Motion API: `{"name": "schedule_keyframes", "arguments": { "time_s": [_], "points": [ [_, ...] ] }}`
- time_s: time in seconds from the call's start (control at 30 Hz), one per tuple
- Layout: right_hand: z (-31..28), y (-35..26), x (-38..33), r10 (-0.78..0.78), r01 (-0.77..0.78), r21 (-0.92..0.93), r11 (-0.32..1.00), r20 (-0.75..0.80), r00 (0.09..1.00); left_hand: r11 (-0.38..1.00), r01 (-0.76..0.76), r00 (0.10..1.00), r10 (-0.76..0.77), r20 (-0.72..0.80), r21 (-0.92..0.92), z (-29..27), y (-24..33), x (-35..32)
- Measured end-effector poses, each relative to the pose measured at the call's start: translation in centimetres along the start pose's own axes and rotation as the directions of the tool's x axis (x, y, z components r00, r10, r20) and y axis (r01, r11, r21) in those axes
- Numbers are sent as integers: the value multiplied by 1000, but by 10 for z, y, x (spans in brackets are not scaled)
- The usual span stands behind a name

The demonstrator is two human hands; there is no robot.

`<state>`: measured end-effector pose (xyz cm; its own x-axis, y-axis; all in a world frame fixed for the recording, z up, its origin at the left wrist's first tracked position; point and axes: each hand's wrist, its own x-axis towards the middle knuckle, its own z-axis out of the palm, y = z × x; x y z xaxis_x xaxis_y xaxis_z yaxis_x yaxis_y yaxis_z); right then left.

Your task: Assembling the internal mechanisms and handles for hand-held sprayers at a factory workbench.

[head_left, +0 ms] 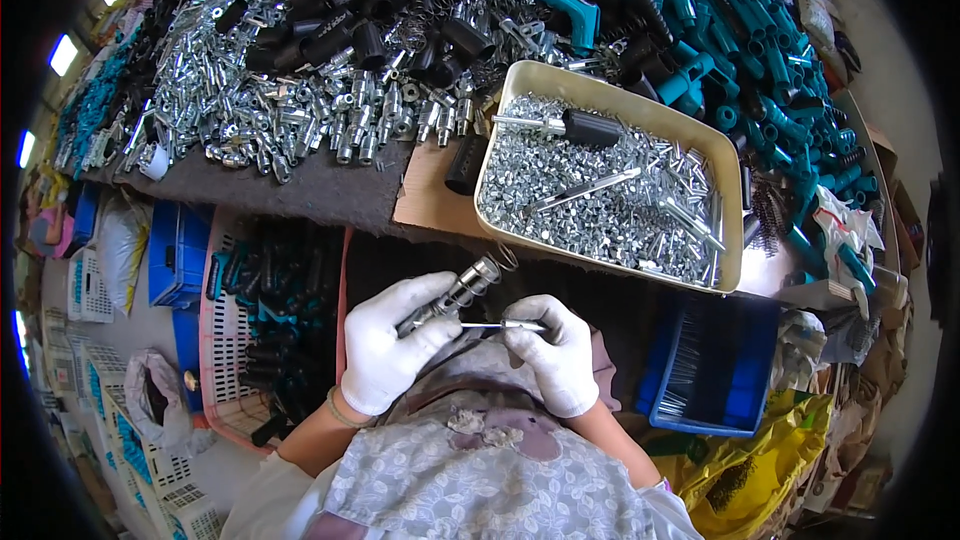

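My left hand [392, 342], in a white glove, grips a silver metal cylinder part [455, 293] with a spring [505, 258] at its far end, tilted up to the right. In my white-gloved right hand [553, 352] I pinch a thin metal rod [492, 325], its tip pointing left toward the cylinder. Both hands are close together over my lap, just below the table's front edge. Right above them sits a beige tray [735, 202] full of small silver screws and pins, with a black-handled part [585, 127] lying on top.
The table holds heaps of silver metal fittings [290, 110], black tubes [380, 10] and teal plastic handles [760, 50]. A pink crate [222, 380] of black and teal parts stands at my lower left. A blue bin [715, 365] stands at my right, blue and white crates at far left.
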<state>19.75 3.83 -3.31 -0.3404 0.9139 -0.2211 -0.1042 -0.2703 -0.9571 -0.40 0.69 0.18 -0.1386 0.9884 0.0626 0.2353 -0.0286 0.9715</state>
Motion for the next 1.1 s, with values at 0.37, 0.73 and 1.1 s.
{"name": "schedule_keyframes", "arguments": {
  "time_s": [0.37,0.73,1.1],
  "points": [
    [-77,-71,-13,-187,123,-336,934,-166,968,911,-324,931,260,257,254,-21,4,3],
    [-38,-65,-7,-165,305,-517,800,299,940,864,-475,851,401,339,169,-1,8,2],
    [-33,-49,-1,-268,492,-628,603,422,866,924,-375,874,325,363,74,-1,-2,3]
  ]
}}
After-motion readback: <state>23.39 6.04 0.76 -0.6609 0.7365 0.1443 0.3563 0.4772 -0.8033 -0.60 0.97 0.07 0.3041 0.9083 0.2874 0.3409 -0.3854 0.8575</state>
